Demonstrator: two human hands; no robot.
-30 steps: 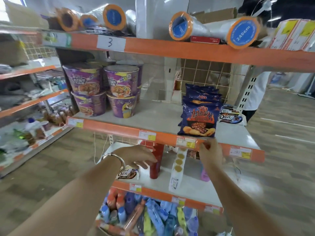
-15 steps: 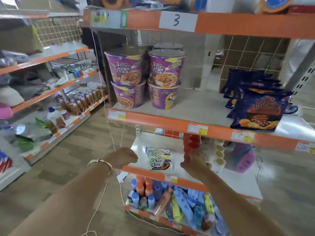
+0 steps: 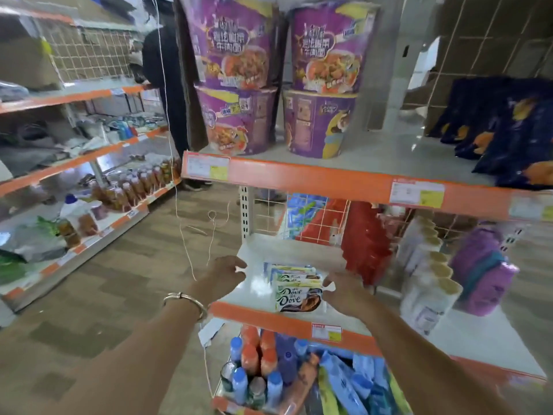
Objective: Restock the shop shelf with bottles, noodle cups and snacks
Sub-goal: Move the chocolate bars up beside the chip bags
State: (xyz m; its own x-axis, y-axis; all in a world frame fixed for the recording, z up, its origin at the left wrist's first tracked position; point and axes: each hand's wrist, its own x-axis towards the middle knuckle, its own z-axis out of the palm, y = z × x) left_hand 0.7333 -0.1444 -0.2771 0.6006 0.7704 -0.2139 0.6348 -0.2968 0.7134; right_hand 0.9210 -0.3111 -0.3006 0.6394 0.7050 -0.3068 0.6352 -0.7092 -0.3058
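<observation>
Shelf (image 3: pixel 254 317) front: Dove packs (image 3: pixel 296 292) lie crosswise; your right hand (image 3: pixel 344 292) touches them, grip unclear; left hand (image 3: pixel 224 272) slack, empty.

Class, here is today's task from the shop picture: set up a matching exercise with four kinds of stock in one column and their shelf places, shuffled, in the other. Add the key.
Column A
1. purple noodle cups
2. Dove packs
3. bottles
4. dark blue snack bags

Column B
a. lowest shelf
b. upper shelf, right side
c. middle shelf, near the front edge
d. upper shelf, left side

Pairs: 1-d, 2-c, 3-a, 4-b
</observation>
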